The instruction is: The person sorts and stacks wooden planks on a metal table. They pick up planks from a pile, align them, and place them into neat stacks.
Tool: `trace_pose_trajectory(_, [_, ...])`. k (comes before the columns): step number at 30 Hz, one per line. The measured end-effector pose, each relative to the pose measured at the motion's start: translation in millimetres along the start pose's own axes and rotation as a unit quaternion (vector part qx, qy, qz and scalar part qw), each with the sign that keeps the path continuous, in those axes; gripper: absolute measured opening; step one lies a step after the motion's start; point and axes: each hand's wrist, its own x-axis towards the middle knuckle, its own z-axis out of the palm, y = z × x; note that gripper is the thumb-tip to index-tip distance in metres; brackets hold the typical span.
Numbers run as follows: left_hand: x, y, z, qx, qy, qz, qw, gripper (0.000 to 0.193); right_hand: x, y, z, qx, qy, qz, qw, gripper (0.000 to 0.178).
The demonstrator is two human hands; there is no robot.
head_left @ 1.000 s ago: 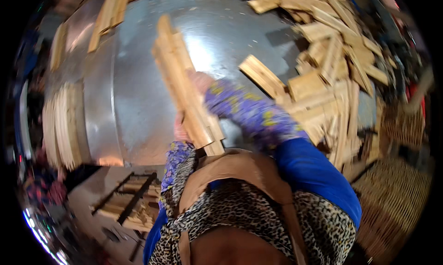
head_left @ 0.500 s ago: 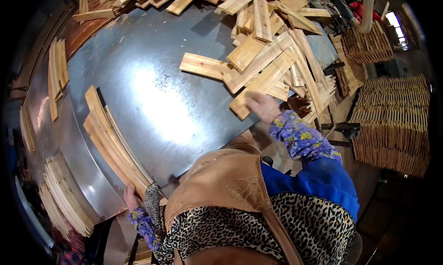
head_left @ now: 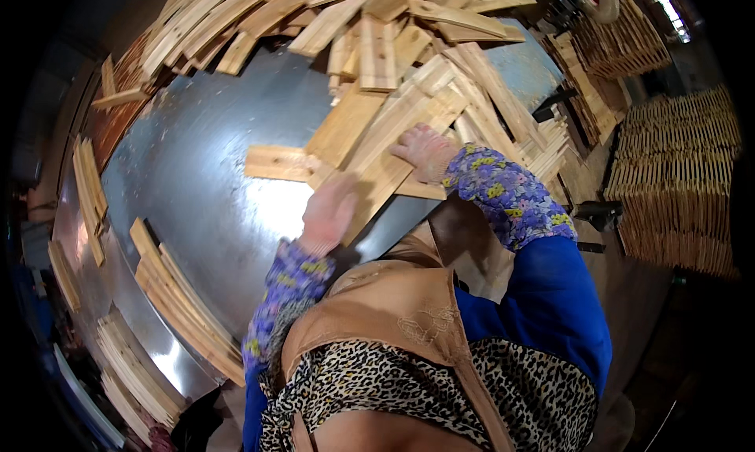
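A wide, light wooden board (head_left: 381, 186) lies slanted on top of the loose boards at the pile's near edge. My right hand (head_left: 429, 153) is at its right long edge, with the fingers bent over the top face. Near the board's lower left end is my left hand (head_left: 327, 214), blurred, with fingers stretched and the thumb apart. Whether it touches the board is hard to tell. Another board (head_left: 277, 162) sticks out leftward from underneath. Both forearms wear purple flowered sleeves.
A metal-topped table (head_left: 204, 129) carries a big heap of boards (head_left: 330, 23) along its far side. Neat board stacks lie at left (head_left: 185, 298) and lower left (head_left: 138, 369). Tall piles of wooden slats (head_left: 672, 180) stand on the right. Dark metal parts (head_left: 598, 214) jut out beside the table.
My left hand has left the board stack on the left and come over to the wide board. My right hand has shifted from that board's near end farther up its edge. The view has turned.
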Motion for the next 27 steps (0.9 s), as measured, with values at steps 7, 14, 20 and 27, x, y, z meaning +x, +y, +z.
trace_pose_trajectory(7, [132, -26, 76, 0.295, -0.154, -0.312, 0.89, 0.094, -71, 75, 60, 0.169, 0.065, 0.188, 0.965, 0.063])
trace_pose_trajectory(14, [131, -13, 78, 0.341, -0.157, -0.264, 0.889, 0.086, -156, 155, 163, 0.297, 0.069, 0.509, 0.805, 0.109])
trace_pose_trajectory(20, [61, 36, 84, 0.365, -0.203, -0.034, 0.908, 0.061, -160, 145, 170, 0.276, 0.096, 0.472, 0.831, 0.109])
trace_pose_trajectory(27, [55, 28, 91, 0.389, -0.102, -0.064, 0.913, 0.053, -247, 154, 116, 0.225, 0.103, 0.355, 0.901, 0.099])
